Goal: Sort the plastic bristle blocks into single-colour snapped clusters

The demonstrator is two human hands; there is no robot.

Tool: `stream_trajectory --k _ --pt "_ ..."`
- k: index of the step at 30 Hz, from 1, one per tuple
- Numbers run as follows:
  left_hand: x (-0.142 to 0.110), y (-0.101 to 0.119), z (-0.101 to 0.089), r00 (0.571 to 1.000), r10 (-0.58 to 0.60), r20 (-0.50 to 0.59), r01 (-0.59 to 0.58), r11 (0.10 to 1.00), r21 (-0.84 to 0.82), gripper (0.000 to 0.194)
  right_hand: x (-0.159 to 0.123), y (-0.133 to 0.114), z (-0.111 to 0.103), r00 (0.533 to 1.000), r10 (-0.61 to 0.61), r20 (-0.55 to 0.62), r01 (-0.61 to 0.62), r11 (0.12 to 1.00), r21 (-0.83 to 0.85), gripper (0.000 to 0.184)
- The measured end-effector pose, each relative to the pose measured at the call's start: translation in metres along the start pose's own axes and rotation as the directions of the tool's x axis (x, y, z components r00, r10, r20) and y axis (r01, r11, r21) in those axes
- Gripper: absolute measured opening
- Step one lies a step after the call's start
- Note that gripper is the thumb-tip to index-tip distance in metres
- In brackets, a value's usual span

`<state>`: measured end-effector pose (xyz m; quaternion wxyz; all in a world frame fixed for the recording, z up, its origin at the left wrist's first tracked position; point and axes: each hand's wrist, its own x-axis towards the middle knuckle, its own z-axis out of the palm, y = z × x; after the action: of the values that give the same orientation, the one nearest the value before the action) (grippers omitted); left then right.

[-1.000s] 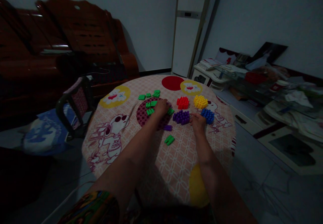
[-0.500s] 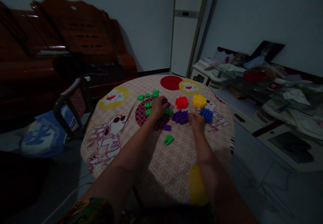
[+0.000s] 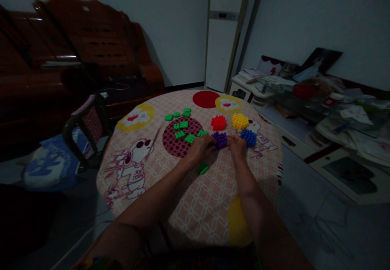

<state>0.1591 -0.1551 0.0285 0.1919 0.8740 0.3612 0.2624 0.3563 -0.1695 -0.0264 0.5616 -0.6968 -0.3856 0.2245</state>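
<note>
On the round table, a cluster of joined purple building blocks (image 3: 220, 139) lies between my hands. My left hand (image 3: 199, 150) is closed at the cluster's left end, its fingertips pressed on purple pieces and partly hiding them. My right hand (image 3: 237, 146) has its fingers pinched against the cluster's right side. Just right of it sits a blue block cluster (image 3: 249, 138). Behind are a red block cluster (image 3: 218, 122) and a yellow block cluster (image 3: 240, 121). Several loose green blocks (image 3: 180, 135) lie left of my left hand, and one green block (image 3: 203, 168) lies below it.
A patterned cloth covers the round table (image 3: 195, 205). At the left stand a chair (image 3: 88, 128) and a wooden bench (image 3: 91, 38). A low cabinet (image 3: 304, 140) piled with papers and bags runs along the right. A tall white unit (image 3: 222, 46) stands behind.
My left hand has moved right and nearer to me, from above the green blocks to the purple cluster's left end. More green blocks show now. My right hand has stayed at the cluster.
</note>
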Motion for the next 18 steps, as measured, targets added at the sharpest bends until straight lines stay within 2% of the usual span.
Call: stream_trajectory --k 5,8,10,13,16,18 --pt "-0.002 0.0 0.018 1.0 -0.003 -0.025 0.004 1.0 0.03 0.018 0.0 0.002 -0.001 1.0 -0.024 -0.006 0.024 1.0 0.012 0.04" --pt "-0.001 -0.001 0.018 0.998 0.005 -0.064 -0.003 1.0 0.017 0.023 0.002 0.005 0.0 1.0 -0.018 -0.003 0.018 1.0 0.014 0.039" --pt "-0.001 -0.004 0.008 0.995 -0.02 -0.094 0.021 1.0 0.012 0.026 0.003 0.007 0.0 1.0 -0.022 -0.001 0.022 1.0 0.017 0.039" --pt "-0.002 -0.01 -0.021 0.989 -0.12 -0.091 0.123 0.992 0.037 0.022 0.004 0.008 0.001 1.0 -0.022 -0.007 0.022 1.0 0.016 0.039" --pt "-0.007 -0.019 -0.049 0.979 -0.194 0.06 0.189 0.979 0.079 0.018 0.002 0.006 0.001 1.0 -0.009 -0.004 0.009 1.0 0.018 0.041" --pt "-0.012 -0.025 -0.056 0.965 -0.181 0.189 0.166 0.982 0.091 0.018 0.001 0.004 0.001 1.0 -0.003 -0.001 0.003 1.0 0.02 0.042"
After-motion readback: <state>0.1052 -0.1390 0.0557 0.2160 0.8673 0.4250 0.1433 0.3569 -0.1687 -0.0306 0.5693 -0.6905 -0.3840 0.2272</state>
